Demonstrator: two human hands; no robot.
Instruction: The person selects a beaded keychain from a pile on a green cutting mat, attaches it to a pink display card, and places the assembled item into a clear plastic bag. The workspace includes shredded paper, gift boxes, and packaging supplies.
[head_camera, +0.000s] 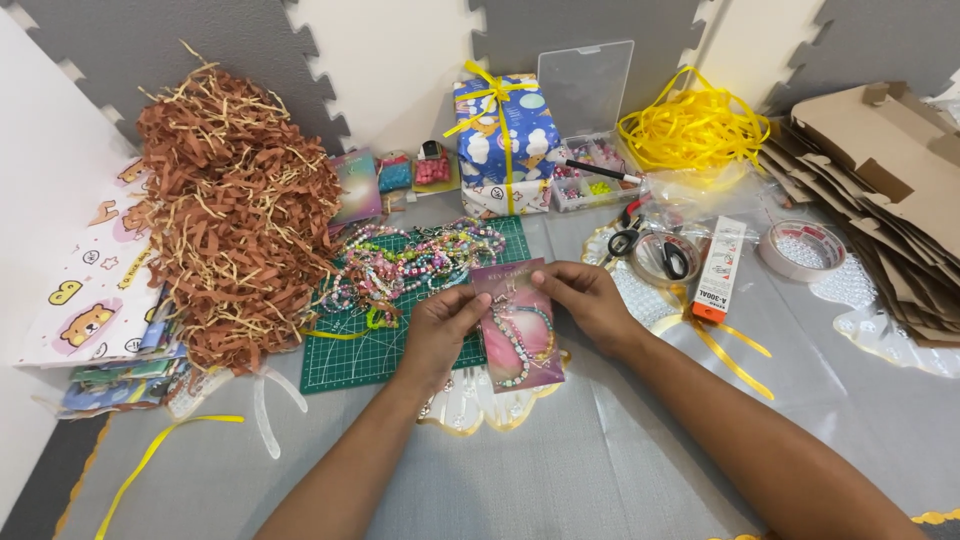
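Pink-purple display card (520, 325) with a beaded bracelet (522, 345) mounted on it sits at centre of the head view, held just above the lower right edge of a green cutting mat (350, 350). Left hand (445, 320) pinches the card's left edge, fingers curled closed on it. Right hand (590, 300) grips the upper right edge of the card, thumb and fingertips closed on it. Both forearms enter from the bottom of the view. A heap of multicoloured beaded bracelets (420, 262) lies on the mat, just behind the card. Left of the mat: a large mound of brown shredded paper filler (235, 210), partly resting on patterned wrapping sheets with bear prints (95, 290). A loose yellow ribbon strip (160, 455) lies on the grey table cover (600, 460) at lower left. Behind the mat: a blue wrapped gift box tied with yellow ribbon (503, 145), and beside it a clear compartment box of beads (590, 180), lid raised. A tangle of yellow ribbon (695, 130) lies to the right of the bead box. Right of the hands: black-handled scissors (625, 240), an orange and white glue box (718, 270), a roll of clear tape (800, 250). Far right: a stack of flat cardboard boxes (880, 190).
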